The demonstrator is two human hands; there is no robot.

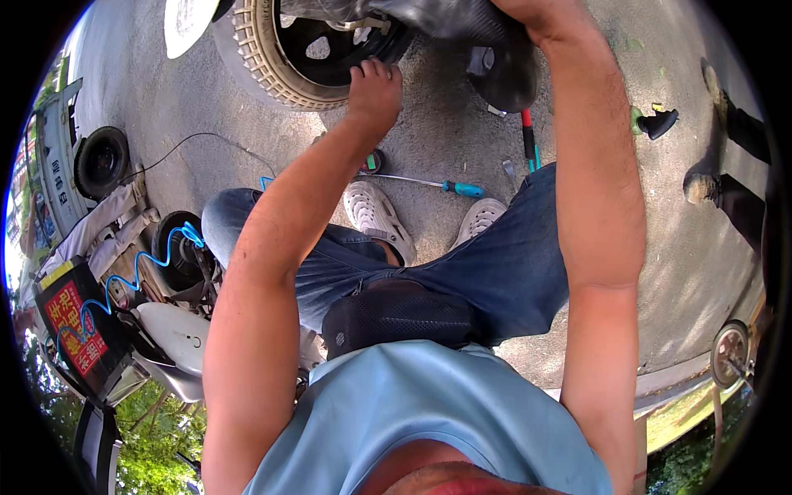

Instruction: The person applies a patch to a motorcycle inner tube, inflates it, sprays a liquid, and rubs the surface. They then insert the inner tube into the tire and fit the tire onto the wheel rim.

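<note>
At the top, a scooter-type wheel with a dusty, treaded tire [268, 70] and a black rim stands before me. My left hand [375, 92] is closed at the tire's near right side, its fingers bent over the edge. My right hand [532, 18] reaches to the top edge against a glossy black curved part [503, 70], which looks like part of the vehicle. The right fingers are mostly out of view, so their grip is hidden.
Between my shoes lies a screwdriver with a teal handle [462, 189]. A red-and-black handled tool [528, 132] rests by my right knee. A blue coiled hose [136, 285] hangs at left near a loose tire [103, 162]. Another person's legs [742, 165] are at right.
</note>
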